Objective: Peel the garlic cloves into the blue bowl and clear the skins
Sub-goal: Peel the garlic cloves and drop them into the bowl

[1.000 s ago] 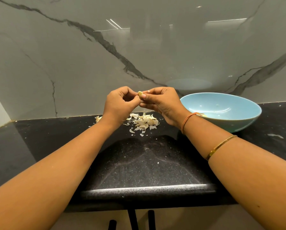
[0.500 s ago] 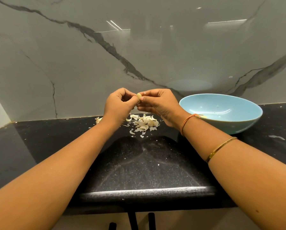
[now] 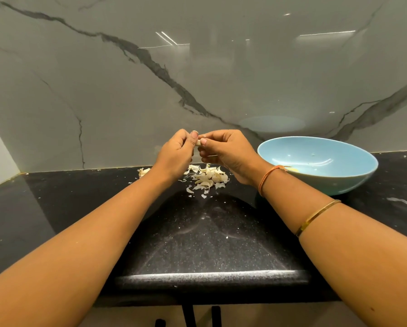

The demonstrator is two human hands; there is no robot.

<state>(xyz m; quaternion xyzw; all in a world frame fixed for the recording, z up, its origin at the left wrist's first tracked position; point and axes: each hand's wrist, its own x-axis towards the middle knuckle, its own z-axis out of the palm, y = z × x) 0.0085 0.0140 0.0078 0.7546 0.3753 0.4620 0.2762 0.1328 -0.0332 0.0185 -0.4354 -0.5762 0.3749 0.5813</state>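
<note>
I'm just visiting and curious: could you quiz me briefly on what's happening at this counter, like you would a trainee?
1. True or false: the blue bowl stands to the right of the pile of skins.
2. What do the left hand and right hand pinch between them? A) a knife B) a garlic clove C) a spoon
3. Fill in: the skins lie on the black ____.
Key: 1 true; 2 B; 3 countertop.
</note>
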